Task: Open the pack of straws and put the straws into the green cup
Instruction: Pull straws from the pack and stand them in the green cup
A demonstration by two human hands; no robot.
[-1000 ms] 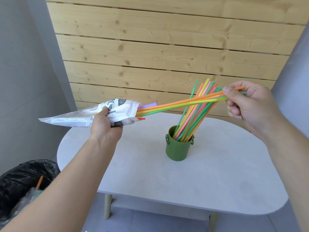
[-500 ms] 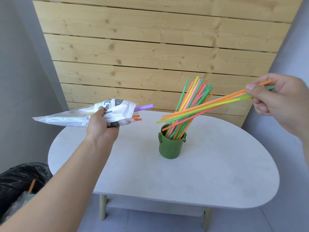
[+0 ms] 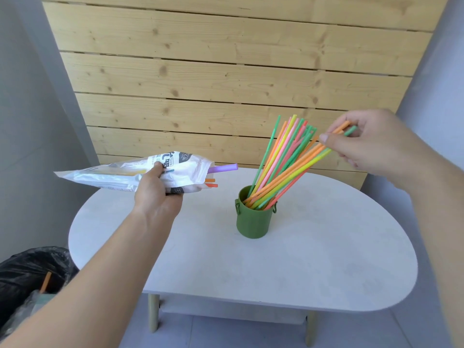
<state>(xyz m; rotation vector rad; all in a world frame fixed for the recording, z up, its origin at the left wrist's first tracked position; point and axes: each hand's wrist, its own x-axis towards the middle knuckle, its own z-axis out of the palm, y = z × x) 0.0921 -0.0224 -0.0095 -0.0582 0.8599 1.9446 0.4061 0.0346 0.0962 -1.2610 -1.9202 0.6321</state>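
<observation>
The white counter carries the green cup, my landmark, already bristling with leaning straws. Left of the cup and above the counter, my left hand is closed around the opened pack, a purple straw and orange tips poking from its mouth toward the cup. Up and right of the cup, my right hand pinches a small bunch whose lower ends sit inside the rim. I should slide them down steeply and let go late, so none tip out.
</observation>
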